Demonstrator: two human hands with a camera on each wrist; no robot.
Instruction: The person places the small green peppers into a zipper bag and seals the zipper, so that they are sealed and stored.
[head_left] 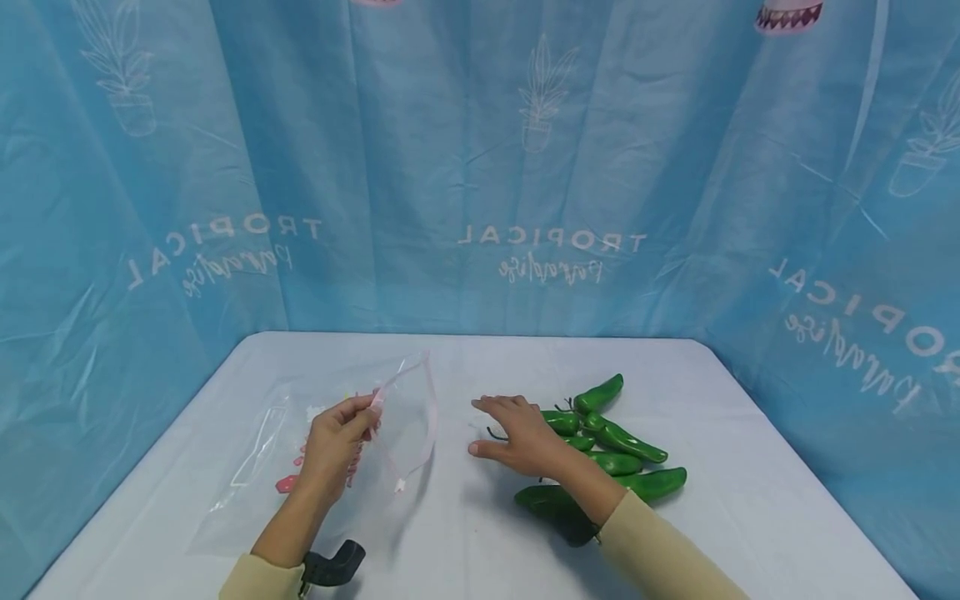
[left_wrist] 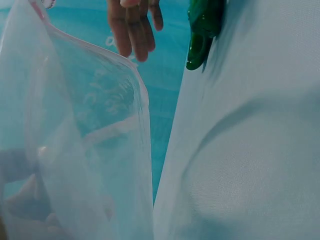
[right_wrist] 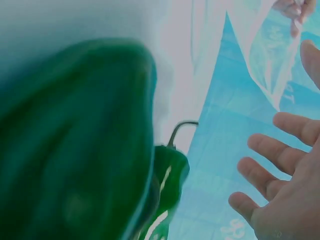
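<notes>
My left hand (head_left: 337, 442) pinches the pink-edged rim of a clear plastic zip bag (head_left: 255, 450), whose mouth gapes toward the right. Pink and red print shows on the bag's face. In the left wrist view the bag (left_wrist: 95, 130) fills the left side, see-through. My right hand (head_left: 517, 437) hovers with fingers spread above the near-left part of a pile of green peppers (head_left: 618, 437), holding nothing. The right wrist view shows that hand (right_wrist: 285, 185) with its palm bare, and a large green pepper (right_wrist: 80, 140) close to the camera.
A white-covered table (head_left: 465, 550) carries everything. Blue printed curtains (head_left: 465, 167) stand behind it and at both sides. A black wrist device (head_left: 333, 565) sits on the left wrist.
</notes>
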